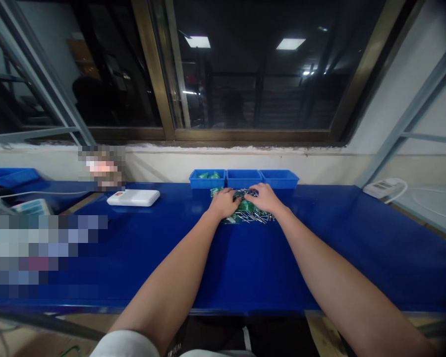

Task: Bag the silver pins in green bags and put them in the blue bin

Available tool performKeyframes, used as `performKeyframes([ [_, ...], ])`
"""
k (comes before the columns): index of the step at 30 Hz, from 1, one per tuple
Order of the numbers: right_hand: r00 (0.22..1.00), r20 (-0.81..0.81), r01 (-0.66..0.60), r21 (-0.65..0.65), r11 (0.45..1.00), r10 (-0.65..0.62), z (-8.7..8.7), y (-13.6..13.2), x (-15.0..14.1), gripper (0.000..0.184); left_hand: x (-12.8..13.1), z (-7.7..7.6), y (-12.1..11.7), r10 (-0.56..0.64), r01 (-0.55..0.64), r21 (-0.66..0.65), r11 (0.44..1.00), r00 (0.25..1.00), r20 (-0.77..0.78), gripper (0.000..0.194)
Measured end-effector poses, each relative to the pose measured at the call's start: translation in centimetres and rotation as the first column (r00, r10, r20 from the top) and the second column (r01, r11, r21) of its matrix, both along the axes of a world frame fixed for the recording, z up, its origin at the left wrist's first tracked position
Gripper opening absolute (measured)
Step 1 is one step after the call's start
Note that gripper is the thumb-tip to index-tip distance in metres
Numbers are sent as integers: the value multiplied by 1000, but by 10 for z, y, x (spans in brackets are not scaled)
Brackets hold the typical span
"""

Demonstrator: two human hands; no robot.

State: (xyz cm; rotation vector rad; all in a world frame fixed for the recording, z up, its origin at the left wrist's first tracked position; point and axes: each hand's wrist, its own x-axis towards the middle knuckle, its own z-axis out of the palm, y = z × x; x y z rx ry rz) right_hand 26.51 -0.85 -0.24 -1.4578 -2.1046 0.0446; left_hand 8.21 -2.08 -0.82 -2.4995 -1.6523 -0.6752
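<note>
A pile of thin silver metal pieces [250, 216], shaped like nails or rivets, lies on the blue tabletop, mixed with green plastic pieces [278, 206]. My left hand [223, 202] rests on the pile's left side, thumb held apart from curved fingers. From the right, my right hand [263, 197] reaches over the pile with its fingers spread and bent toward the left. Both hands touch the heap, and no single piece shows gripped in either one. Some fingertips are hidden among the pieces.
Behind the pile stand three blue bins; the left bin [207, 184] holds green pieces. A white box-shaped device [134, 198] lies to the left. A white power strip [384, 188] with a cable sits at the right edge. A window is behind the table [252, 267].
</note>
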Motion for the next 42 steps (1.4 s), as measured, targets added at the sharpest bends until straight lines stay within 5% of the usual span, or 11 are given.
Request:
performKeyframes([
  [21,991,-81,-112,-31,993,109,2,-6,-8,13,4,6,-5,-51,47,-51,998,995,-85,33],
  [29,978,-165,-102,148,984,127,6,-7,-7,15,5,9,-9,-4,5,-39,999,1000,10,32],
  [33,915,-365,-130,137,982,172,11,-13,-13,18,5,15,-13,-44,41,34,999,994,99,32],
  [37,753,-622,-204,92,975,216,12,-15,-18,19,7,21,-14,-172,162,79,984,974,144,26],
  [42,674,-712,-202,81,976,199,13,-14,-19,20,5,21,-11,-203,174,134,976,947,249,23],
])
